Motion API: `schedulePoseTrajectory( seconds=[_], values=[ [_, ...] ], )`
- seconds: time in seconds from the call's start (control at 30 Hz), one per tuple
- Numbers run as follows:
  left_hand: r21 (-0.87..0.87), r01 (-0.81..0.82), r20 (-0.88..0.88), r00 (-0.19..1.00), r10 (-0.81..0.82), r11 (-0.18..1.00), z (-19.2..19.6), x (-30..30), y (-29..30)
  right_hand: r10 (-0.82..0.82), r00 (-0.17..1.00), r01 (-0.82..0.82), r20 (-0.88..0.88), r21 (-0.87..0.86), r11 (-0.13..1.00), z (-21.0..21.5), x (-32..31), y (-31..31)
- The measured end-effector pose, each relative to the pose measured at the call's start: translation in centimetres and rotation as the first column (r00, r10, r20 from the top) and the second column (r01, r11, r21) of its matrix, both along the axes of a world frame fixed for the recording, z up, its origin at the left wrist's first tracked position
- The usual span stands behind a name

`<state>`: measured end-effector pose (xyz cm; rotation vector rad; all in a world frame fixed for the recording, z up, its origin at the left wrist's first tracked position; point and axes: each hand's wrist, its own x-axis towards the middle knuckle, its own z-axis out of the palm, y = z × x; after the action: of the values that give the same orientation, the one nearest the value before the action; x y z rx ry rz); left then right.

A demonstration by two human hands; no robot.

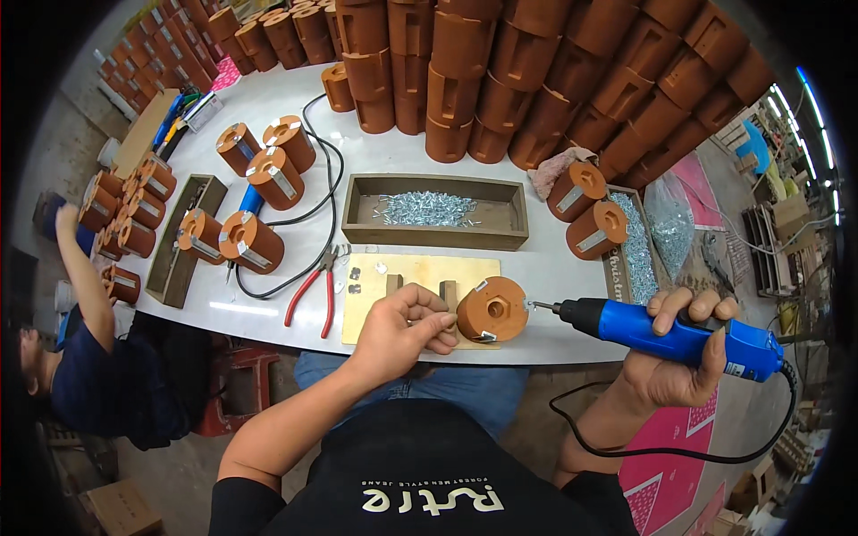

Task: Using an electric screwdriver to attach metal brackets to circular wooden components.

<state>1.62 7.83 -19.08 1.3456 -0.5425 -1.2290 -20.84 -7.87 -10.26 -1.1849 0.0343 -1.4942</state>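
White surface [268, 116], near edge: our left hand [402, 326] pinches the wood stop beside the brown block [492, 309] on the board [375, 308]. Right hand [679, 344] grips the blue screwdriver [666, 329], bit at block's side.

Even, bright overhead light fills the scene; the white table [268, 98] shows a small glare streak near its front edge and only soft shadows. Fisheye distortion bends the straight edges toward a black rim. Centre detail is sharp, while the edges smear, with bluish fringing at right
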Motion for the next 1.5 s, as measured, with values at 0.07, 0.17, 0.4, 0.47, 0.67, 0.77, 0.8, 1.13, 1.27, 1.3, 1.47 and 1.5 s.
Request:
schedulePoseTrajectory(
  seconds=[0.07, 0.17, 0.4, 0.47, 0.67, 0.77, 0.8, 1.13, 1.27, 1.3, 1.47, 1.5],
  values=[
    [0.013, 0.020, -0.003, 1.000, -0.020, 1.000, 0.4, -0.1, -0.6, 0.013, 1.000, -0.012, 0.012, -0.007, 1.000, 0.3, -0.1, 0.0],
    [0.054, 0.067, 0.017, 0.998, -0.068, 0.996, 1.0, -0.3, -1.1, 0.036, 0.999, -0.036, 0.024, 0.004, 0.999, 0.4, -0.3, 0.2],
    [0.109, 0.110, -0.124, 0.988, -0.097, 0.988, 0.2, -2.5, -0.1, 0.048, 0.998, -0.048, 0.033, 0.001, 0.999, 0.3, -0.7, 0.2],
    [0.057, 0.055, -0.230, 0.972, -0.040, 0.997, 0.1, -3.0, 0.0, 0.041, 0.999, -0.041, 0.034, 0.011, 0.999, 0.1, -1.2, 0.1],
    [-0.091, 0.050, -0.086, 0.995, -0.058, 0.995, -0.1, -4.1, 0.9, -0.051, 0.998, 0.049, 0.024, 0.067, 0.997, -0.9, -2.9, 0.1],
    [-0.077, 0.043, -0.094, 0.994, -0.051, 0.996, -1.4, -5.2, 1.6, -0.095, 0.995, 0.092, 0.029, 0.103, 0.990, -1.5, -3.8, -0.2],
    [-0.065, 0.045, -0.090, 0.995, -0.051, 0.997, -1.7, -5.5, 1.8, -0.099, 0.995, 0.096, 0.025, 0.105, 0.990, -1.8, -4.0, -0.4],
    [-0.056, 0.021, -0.107, 0.994, -0.027, 0.998, -1.2, -4.4, 0.1, -0.022, 0.996, 0.038, -0.084, 0.197, 0.980, -4.1, -2.4, -1.5],
    [-0.085, -0.013, -0.076, 0.997, 0.007, 0.996, -2.3, -4.2, 0.5, 0.076, 0.966, -0.003, -0.247, 0.283, 0.959, -4.0, -0.7, -1.2],
    [-0.080, -0.025, -0.078, 0.997, 0.019, 0.996, -2.3, -4.3, 0.5, 0.117, 0.949, -0.030, -0.294, 0.286, 0.958, -4.1, -0.5, -1.3],
    [0.066, -0.032, 0.009, 0.999, 0.031, 0.997, -0.7, -4.2, 0.5, 0.113, 0.891, -0.006, -0.440, 0.238, 0.971, -3.7, 0.2, -0.3],
    [0.075, -0.039, -0.049, 0.998, 0.042, 0.996, -0.1, -4.2, 0.3, 0.101, 0.903, -0.009, -0.418, 0.216, 0.976, -3.6, 0.2, -0.2]
  ],
)
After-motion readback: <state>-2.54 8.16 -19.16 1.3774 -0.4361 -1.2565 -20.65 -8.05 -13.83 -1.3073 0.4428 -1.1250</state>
